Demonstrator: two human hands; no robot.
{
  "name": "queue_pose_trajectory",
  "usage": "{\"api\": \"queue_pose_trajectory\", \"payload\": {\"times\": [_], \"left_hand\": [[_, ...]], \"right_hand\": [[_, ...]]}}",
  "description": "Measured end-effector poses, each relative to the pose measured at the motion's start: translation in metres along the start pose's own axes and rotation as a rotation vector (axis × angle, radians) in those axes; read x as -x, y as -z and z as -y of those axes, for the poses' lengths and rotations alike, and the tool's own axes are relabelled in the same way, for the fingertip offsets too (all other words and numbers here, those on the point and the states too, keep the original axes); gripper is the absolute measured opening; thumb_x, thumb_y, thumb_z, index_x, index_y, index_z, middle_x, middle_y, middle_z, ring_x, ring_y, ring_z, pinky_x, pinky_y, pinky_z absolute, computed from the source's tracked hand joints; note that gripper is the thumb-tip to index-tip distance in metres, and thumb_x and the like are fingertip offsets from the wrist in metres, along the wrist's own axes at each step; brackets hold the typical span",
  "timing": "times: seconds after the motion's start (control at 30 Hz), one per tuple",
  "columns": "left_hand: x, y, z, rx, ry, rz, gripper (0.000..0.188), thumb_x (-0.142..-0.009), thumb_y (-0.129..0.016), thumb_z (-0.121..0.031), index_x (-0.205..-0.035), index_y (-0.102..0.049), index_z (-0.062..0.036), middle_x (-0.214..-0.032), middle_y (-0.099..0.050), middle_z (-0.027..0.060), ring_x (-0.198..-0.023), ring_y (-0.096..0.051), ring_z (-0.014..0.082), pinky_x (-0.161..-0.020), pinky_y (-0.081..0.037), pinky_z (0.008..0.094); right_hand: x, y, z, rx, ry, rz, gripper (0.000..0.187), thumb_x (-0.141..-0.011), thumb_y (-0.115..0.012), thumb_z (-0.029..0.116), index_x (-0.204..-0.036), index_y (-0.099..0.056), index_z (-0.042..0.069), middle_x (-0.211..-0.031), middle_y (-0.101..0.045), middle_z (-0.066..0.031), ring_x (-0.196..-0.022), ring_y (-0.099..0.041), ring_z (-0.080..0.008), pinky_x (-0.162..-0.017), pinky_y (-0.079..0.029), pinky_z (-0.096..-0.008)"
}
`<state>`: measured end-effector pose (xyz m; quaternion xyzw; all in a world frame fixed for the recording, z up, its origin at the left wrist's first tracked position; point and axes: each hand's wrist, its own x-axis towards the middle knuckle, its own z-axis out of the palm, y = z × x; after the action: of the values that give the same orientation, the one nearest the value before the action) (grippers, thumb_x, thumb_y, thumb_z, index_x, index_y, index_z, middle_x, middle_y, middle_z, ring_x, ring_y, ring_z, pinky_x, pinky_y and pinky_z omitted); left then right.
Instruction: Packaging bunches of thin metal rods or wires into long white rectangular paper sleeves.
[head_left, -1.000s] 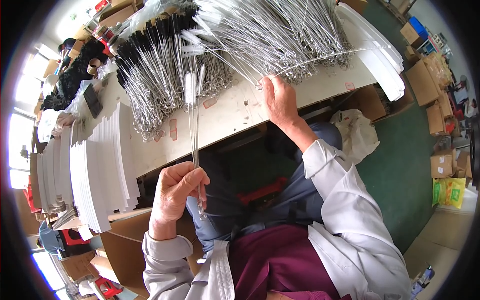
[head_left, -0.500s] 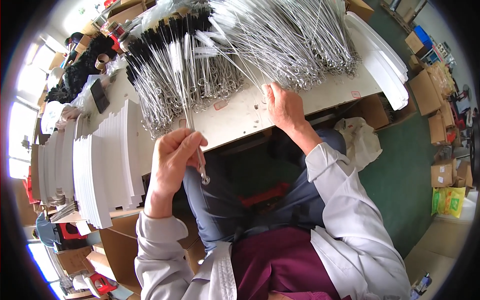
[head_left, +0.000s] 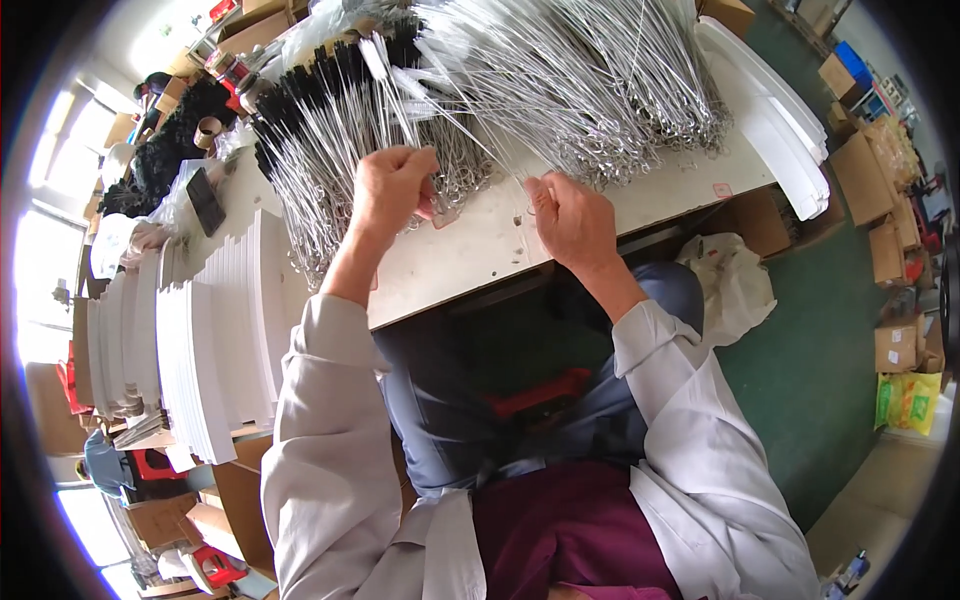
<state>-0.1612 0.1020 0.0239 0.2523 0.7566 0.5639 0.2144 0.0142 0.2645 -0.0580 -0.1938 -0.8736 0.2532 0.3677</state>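
Forward from the lap to above the counter, the left grip has moved, its fingers closed round slim white brushes pointing away across the black-tipped bunch. Rightward, the right grip (barely shifted) pinches stem ends of other white brushes, just beside the larger wire heap.

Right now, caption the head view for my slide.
Left hand holding white brushes by black brushes, right hand pinching thin wires, above a pale table.
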Motion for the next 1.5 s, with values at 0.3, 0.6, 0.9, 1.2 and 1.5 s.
{"api": "queue_pose_trajectory", "payload": {"times": [0.3, 0.6, 0.9, 1.2, 1.5], "left_hand": [[0.004, -0.031, 0.012, -0.254, 0.046, 0.000, 0.027, -0.094, -0.066, -0.020, -0.083, -0.072, 0.0038, -0.061, -0.065, 0.0086, -0.050, -0.062, 0.0136, -0.049, -0.053, 0.0300], [0.038, -0.044, 0.022, -0.480, -0.274, -0.174, 0.023, -0.094, -0.070, -0.019, -0.102, -0.073, 0.0015, -0.074, -0.072, 0.0130, -0.064, -0.068, 0.0140, -0.062, -0.054, 0.0303], [0.069, -0.058, 0.072, -0.600, -0.650, -0.259, 0.006, -0.091, -0.069, -0.005, -0.086, -0.068, -0.0024, -0.081, -0.067, 0.0122, -0.072, -0.068, 0.0286, -0.067, -0.053, 0.0354], [0.074, -0.056, 0.074, -0.585, -0.641, -0.229, 0.007, -0.091, -0.067, -0.003, -0.085, -0.066, -0.0002, -0.084, -0.069, 0.0126, -0.075, -0.068, 0.0277, -0.072, -0.053, 0.0355], [0.071, -0.063, 0.074, -0.694, -0.695, -0.245, 0.006, -0.089, -0.069, -0.001, -0.084, -0.065, -0.0022, -0.087, -0.070, 0.0120, -0.079, -0.069, 0.0311, -0.073, -0.054, 0.0387]], "right_hand": [[0.002, -0.002, 0.000, -0.043, 0.002, -0.034, 0.037, -0.101, -0.061, 0.036, -0.081, -0.062, 0.005, -0.067, -0.064, -0.0163, -0.061, -0.064, -0.0396, -0.056, -0.049, -0.0481], [0.004, -0.001, -0.004, -0.037, -0.002, -0.124, 0.033, -0.100, -0.063, 0.034, -0.083, -0.065, 0.005, -0.071, -0.067, -0.0149, -0.064, -0.066, -0.0375, -0.058, -0.051, -0.0466], [0.018, 0.012, -0.005, -0.297, 0.032, -0.223, 0.018, -0.099, -0.066, 0.022, -0.091, -0.064, 0.005, -0.078, -0.066, -0.0137, -0.070, -0.066, -0.0347, -0.062, -0.052, -0.0432], [0.049, 0.146, -0.088, 0.038, -0.030, -0.361, 0.010, -0.093, -0.073, 0.013, -0.090, -0.069, 0.003, -0.077, -0.066, -0.0097, -0.064, -0.065, -0.0229, -0.058, -0.051, -0.0322], [0.004, 0.288, -0.239, 1.078, -0.113, -0.179, 0.065, -0.083, -0.079, 0.024, -0.138, -0.053, 0.000, -0.143, -0.050, -0.0192, -0.134, -0.047, -0.0368, -0.116, -0.035, -0.0464]]}}
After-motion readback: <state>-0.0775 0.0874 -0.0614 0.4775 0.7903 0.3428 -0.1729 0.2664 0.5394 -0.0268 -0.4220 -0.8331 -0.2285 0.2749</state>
